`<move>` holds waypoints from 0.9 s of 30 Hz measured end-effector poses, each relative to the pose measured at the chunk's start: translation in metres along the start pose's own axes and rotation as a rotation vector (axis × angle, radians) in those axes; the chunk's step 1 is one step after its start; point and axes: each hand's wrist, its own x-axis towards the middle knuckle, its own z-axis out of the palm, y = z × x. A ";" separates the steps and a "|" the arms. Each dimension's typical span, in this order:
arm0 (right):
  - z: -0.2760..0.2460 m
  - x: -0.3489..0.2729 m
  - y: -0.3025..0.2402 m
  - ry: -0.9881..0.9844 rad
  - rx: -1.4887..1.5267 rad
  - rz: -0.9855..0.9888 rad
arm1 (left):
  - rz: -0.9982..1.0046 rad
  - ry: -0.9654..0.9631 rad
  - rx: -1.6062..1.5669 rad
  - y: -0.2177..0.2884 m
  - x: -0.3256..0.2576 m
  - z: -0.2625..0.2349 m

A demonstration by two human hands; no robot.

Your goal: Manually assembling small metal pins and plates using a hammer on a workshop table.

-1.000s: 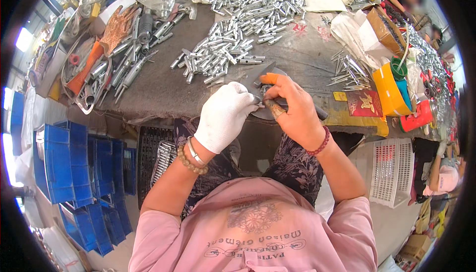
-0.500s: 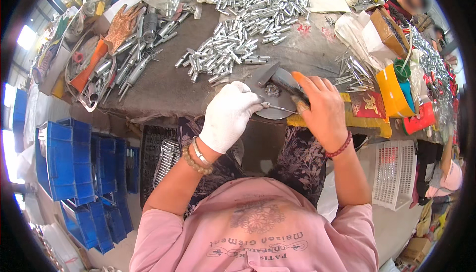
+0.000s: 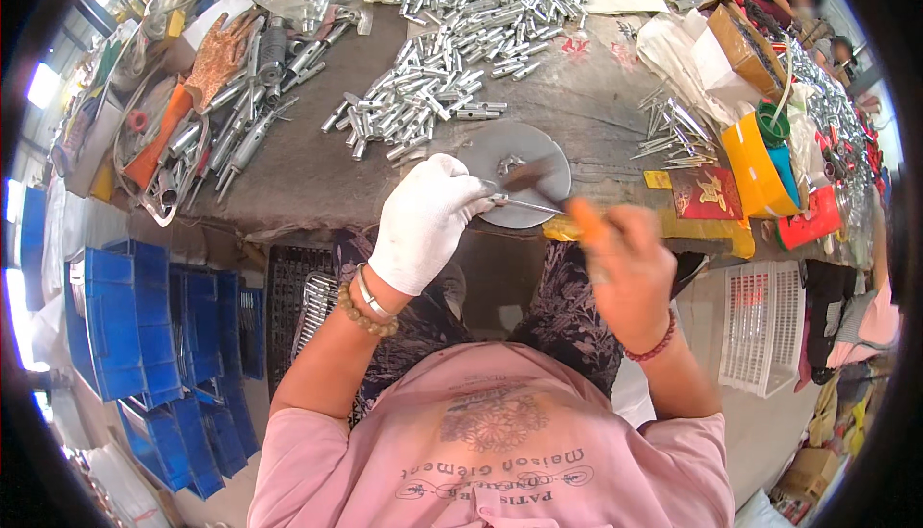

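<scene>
White-gloved, the left hand [image 3: 433, 220] is pinching a metal rod [image 3: 534, 205] over the grey disc [image 3: 486, 148] — the right hand [image 3: 635, 264] is now gripping the hammer [image 3: 529, 174], raised off that disc, leaving neither hand free.

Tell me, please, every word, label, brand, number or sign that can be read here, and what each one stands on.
I won't copy printed wording, but this is where it stands:
Pink shirt: dark lettering, upside down in the picture, below a floral print.
Red packet: a gold character.
Dark bench: red marks beyond the hands, too faint to read surely.
Any print elsewhere is too small or blurred to read.
</scene>
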 end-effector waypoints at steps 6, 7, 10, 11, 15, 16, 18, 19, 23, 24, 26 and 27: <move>0.001 0.009 -0.002 -0.120 0.149 0.097 | -0.022 -0.005 -0.019 -0.003 -0.001 0.000; 0.002 0.013 0.000 -0.090 0.229 0.146 | -0.019 -0.004 -0.018 -0.003 0.000 0.000; 0.003 0.024 0.016 -0.192 0.187 0.157 | -0.036 -0.009 -0.069 -0.001 0.001 -0.002; 0.003 0.027 0.020 -0.244 0.166 0.162 | -0.048 -0.004 -0.083 0.000 -0.001 -0.002; 0.011 0.036 0.010 -0.074 -0.104 -0.149 | -0.055 -0.032 -0.093 -0.001 -0.006 -0.005; 0.011 0.031 0.000 -0.184 -0.067 -0.077 | -0.060 -0.029 -0.092 -0.002 -0.007 -0.004; 0.014 0.024 -0.010 -0.299 -0.026 -0.010 | -0.058 -0.026 -0.110 -0.004 -0.007 -0.004; 0.017 0.021 -0.012 -0.280 0.005 0.049 | -0.064 -0.023 -0.107 -0.004 -0.006 -0.005; 0.015 0.012 -0.022 -0.421 0.239 0.299 | -0.085 0.047 -0.092 0.011 -0.010 -0.005; 0.016 0.011 -0.024 -0.423 0.241 0.295 | -0.129 0.143 -0.093 0.019 -0.013 -0.004; 0.021 0.007 -0.026 -0.531 0.471 0.507 | -0.099 0.202 -0.053 0.023 -0.029 0.004; 0.024 0.002 -0.026 -0.533 0.537 0.523 | -0.287 0.185 -0.183 0.029 -0.040 0.009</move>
